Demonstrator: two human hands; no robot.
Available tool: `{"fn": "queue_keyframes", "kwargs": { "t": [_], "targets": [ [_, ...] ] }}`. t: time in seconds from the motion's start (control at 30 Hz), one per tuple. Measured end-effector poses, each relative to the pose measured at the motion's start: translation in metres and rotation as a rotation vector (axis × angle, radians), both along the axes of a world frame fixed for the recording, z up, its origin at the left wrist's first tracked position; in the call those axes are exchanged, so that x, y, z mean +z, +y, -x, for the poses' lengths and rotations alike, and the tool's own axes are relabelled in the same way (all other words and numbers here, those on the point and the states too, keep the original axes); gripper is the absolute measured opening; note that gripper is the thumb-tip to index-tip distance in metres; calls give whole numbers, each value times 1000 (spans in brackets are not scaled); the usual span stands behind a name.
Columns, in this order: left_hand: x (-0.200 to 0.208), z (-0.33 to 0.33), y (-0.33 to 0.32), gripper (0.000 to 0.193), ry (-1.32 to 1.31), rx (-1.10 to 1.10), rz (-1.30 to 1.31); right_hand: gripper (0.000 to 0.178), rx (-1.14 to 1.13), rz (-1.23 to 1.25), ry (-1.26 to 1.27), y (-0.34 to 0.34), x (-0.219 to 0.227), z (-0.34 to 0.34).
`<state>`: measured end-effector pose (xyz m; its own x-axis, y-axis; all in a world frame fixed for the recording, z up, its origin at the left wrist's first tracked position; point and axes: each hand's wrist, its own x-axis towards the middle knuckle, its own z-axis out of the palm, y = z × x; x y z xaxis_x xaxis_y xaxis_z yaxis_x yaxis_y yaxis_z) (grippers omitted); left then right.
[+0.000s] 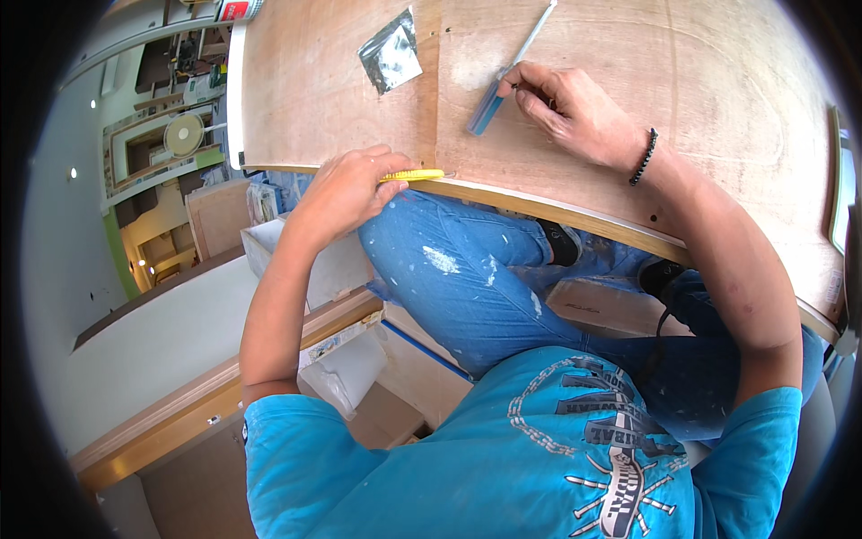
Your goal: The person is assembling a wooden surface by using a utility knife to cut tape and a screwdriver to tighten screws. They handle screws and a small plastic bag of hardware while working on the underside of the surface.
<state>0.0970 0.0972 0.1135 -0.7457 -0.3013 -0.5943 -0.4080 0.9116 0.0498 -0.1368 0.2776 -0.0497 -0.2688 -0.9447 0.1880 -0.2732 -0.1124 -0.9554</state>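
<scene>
My left hand (pixel 348 190) rests at the near edge of the wooden board, its fingers closed around a yellow utility knife (pixel 413 175). A thin metal tip pokes out from the knife's right end, over the board's edge. Over the board, my right hand (pixel 575 112) is curled, with thumb and index finger drawn together. What lies between those fingers is too small to make out. Right beside the fingertips is a narrow translucent blue case (pixel 486 110). A thin white stick (pixel 536 36) stretches away from it toward the far edge.
A shiny silver foil packet (pixel 391 56) lies on the wooden board (pixel 332 117). My paint-spotted jeans (pixel 449 269) are below its near edge. At left are a white bin (pixel 265 244), a fan (pixel 184 134) and wooden ledges. A white-and-red can (pixel 238 9) stands at the far left corner.
</scene>
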Motion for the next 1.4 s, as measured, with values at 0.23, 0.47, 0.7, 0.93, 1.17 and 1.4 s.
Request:
{"fn": "queue_keyframes", "kwargs": {
  "t": [0.23,0.47,0.7,0.93,1.17,1.4],
  "targets": [
    [2,5,24,32,-43,-205,207,22,0,3,6,-1,-3,-1],
    [-5,24,1,26,-81,-330,183,23,7,13,20,-2,-4,0],
    [-13,25,-5,28,-153,77,15,23,10,19,33,-2,-3,0],
    [-14,48,-3,34,-452,787,-181,23,8,67,46,-3,-7,-1],
    [-7,41,1,31,-228,-158,77,21,17,69,53,-3,-10,0],
    [-9,34,1,31,-163,-505,196,20,4,94,59,-6,-14,-2]
  ]
}}
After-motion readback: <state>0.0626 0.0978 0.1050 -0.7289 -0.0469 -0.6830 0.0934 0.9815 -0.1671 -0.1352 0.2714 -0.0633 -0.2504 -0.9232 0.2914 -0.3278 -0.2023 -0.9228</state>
